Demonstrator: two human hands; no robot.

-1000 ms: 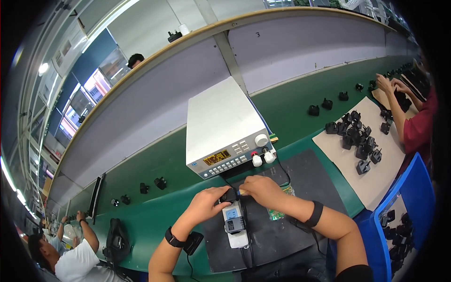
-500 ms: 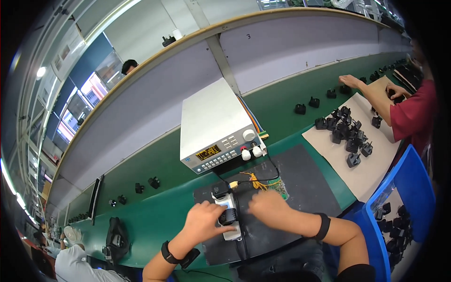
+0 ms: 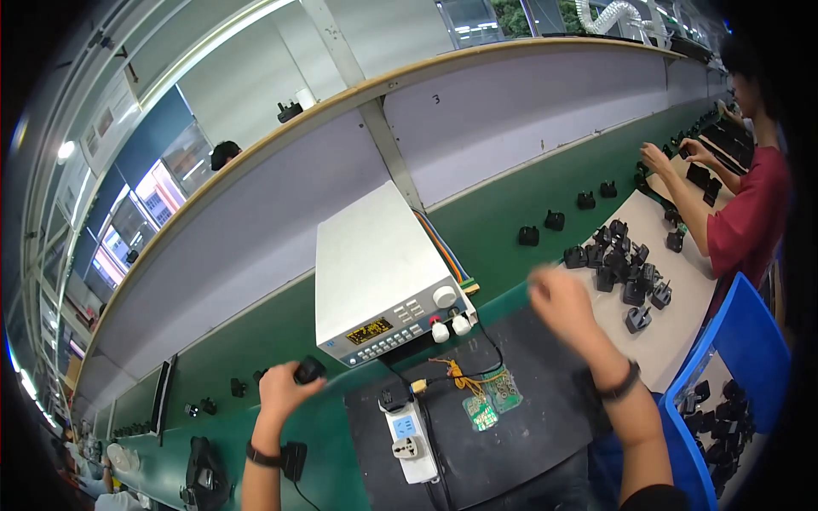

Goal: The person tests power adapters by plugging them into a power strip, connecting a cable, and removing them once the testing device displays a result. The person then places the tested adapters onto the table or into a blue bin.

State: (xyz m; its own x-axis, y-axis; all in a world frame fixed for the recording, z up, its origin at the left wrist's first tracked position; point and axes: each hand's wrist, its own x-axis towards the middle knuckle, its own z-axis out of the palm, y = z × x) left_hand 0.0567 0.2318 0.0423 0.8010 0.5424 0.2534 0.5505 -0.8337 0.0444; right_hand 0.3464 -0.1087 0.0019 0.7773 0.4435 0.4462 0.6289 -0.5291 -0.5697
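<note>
My left hand (image 3: 285, 392) is closed round a black plug adapter (image 3: 309, 370), held over the green bench left of the white bench instrument (image 3: 388, 264). My right hand (image 3: 562, 307) is raised at the right, past the edge of the black mat, nearest to the adapters on the bench; its fingers look curled but are smeared by motion. On the mat lies a white power strip (image 3: 417, 464) with a black adapter (image 3: 394, 398) at its far end and an exposed socket block nearer me. Green circuit boards (image 3: 504, 390) with yellow wires lie beside it.
Several black adapters (image 3: 554, 221) stand in a row along the bench. More are heaped on a cardboard sheet (image 3: 669, 341) at right, by a blue bin (image 3: 682, 417) of adapters. A co-worker in red (image 3: 750, 204) handles black parts there. A black bag (image 3: 204, 477) lies left.
The black adapter has left the power strip and moved left in my left hand. My right hand has swung up and right, away from the strip. The view has shifted slightly.
</note>
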